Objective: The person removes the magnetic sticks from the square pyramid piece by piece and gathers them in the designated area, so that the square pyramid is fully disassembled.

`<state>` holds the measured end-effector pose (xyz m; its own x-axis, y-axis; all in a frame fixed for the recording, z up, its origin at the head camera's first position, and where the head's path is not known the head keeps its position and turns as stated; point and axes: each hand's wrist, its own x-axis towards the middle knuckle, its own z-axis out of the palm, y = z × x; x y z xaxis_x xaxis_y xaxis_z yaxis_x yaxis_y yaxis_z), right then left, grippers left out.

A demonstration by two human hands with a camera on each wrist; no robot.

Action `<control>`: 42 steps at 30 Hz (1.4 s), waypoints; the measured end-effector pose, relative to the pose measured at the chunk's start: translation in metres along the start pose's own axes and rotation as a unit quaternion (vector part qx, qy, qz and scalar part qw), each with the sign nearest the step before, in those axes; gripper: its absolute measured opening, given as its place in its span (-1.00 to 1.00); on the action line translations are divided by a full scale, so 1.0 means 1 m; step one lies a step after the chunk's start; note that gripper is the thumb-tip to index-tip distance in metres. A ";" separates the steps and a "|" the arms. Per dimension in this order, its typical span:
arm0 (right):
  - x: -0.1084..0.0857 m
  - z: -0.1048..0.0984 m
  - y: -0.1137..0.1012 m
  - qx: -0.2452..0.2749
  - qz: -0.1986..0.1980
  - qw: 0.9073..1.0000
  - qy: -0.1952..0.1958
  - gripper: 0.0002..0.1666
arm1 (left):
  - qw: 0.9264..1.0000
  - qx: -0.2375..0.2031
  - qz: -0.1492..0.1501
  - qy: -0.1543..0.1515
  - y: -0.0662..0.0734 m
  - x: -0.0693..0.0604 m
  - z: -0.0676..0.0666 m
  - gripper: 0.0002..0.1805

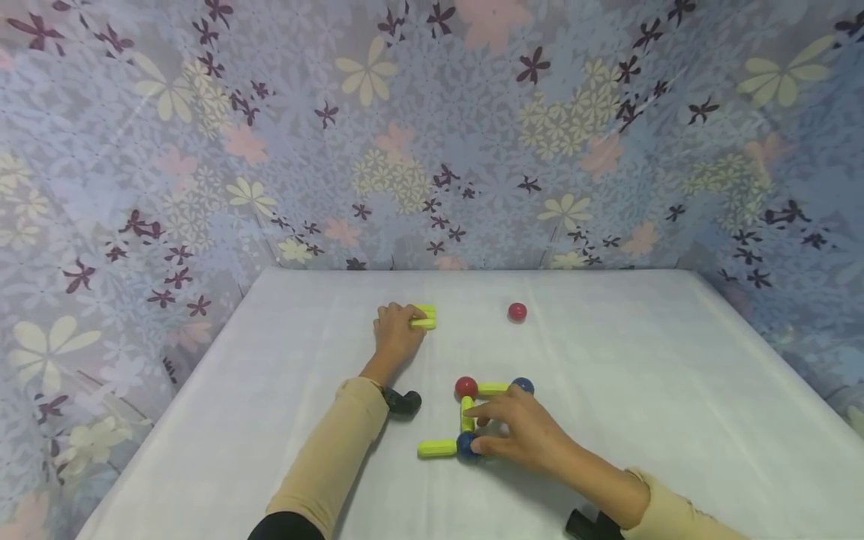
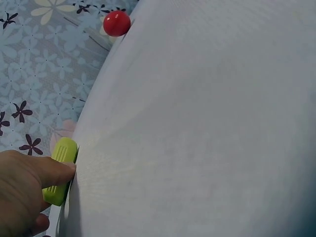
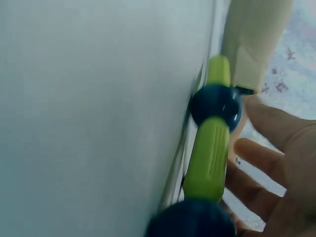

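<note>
Black cuff (image 1: 286, 527), bottom edge; left hand (image 1: 398, 331) pinches green rod (image 2: 64, 151), upper centre; right hand (image 1: 525, 429), fingers apart, touches blue ball (image 1: 464, 445).
I judge the rod light, stiff; hold mid-length.

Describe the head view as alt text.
A person's right hand is at joined green sticks, a red ball and blue balls on a white table; the left hand grips another green stick. A second red ball lies apart.

In the head view, your tan left sleeve (image 1: 331, 454) at seven o'clock carries a black band (image 1: 286, 526) low down and a rounded black wrist device (image 1: 403, 403) near six, while your tan right sleeve (image 1: 675, 516) adjoins a black wrist piece (image 1: 592, 525) at five.
</note>
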<state>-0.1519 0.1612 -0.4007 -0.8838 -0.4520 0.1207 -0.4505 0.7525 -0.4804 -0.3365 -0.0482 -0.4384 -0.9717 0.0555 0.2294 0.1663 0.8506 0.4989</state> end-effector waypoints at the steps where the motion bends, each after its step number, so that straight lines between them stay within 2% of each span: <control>1: -0.002 0.002 -0.001 0.002 0.000 1.000 -0.005 -0.54 | 1.000 0.001 -0.001 -0.002 0.000 0.000 0.000 -0.71; 7: -0.006 0.009 -0.003 0.004 0.001 1.000 -0.028 -0.56 | 1.000 0.003 0.001 0.001 -0.002 -0.002 0.001 -0.71; 15: -0.005 0.013 -0.002 -0.007 -0.010 1.000 -0.020 -0.58 | 1.000 0.008 0.000 -0.003 -0.003 -0.004 -0.001 -0.69; 19: 0.000 0.013 0.002 -0.014 -0.014 1.000 -0.015 -0.59 | 1.000 0.010 0.002 -0.004 -0.004 -0.008 -0.006 -0.57; 23: 0.007 0.010 0.008 -0.015 -0.021 1.000 -0.007 -0.60 | 1.000 0.001 0.017 -0.013 -0.004 -0.017 -0.015 -0.49; 26: 0.012 0.009 0.012 -0.014 -0.019 1.000 -0.006 -0.60 | 0.998 -0.020 0.040 -0.034 -0.003 -0.033 -0.025 -0.57; 29: 0.016 0.008 0.013 -0.016 -0.018 1.000 -0.009 -0.60 | 0.993 -0.073 0.059 -0.075 -0.001 -0.059 -0.038 -0.71; 33: 0.017 0.005 0.014 -0.021 -0.019 1.000 -0.012 -0.59 | 0.974 -0.141 0.077 -0.159 0.003 -0.103 -0.054 -0.71; 36: 0.017 0.004 0.014 -0.023 -0.017 1.000 -0.011 -0.60 | 0.965 -0.141 0.102 -0.198 0.006 -0.130 -0.057 -0.60; 38: 0.017 0.003 0.015 -0.021 -0.016 1.000 -0.009 -0.60 | 0.964 -0.129 0.116 -0.199 0.007 -0.142 -0.054 -0.57; 42: 0.017 0.005 0.015 -0.009 -0.020 1.000 -0.008 -0.60 | 0.971 -0.112 0.129 -0.167 0.007 -0.154 -0.048 -0.60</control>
<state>-0.1731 0.1627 -0.4108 -0.8632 -0.4890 0.1254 -0.4874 0.7425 -0.4595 -0.1776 -0.0755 -0.4303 -0.8865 0.4505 0.1057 0.4077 0.6523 0.6389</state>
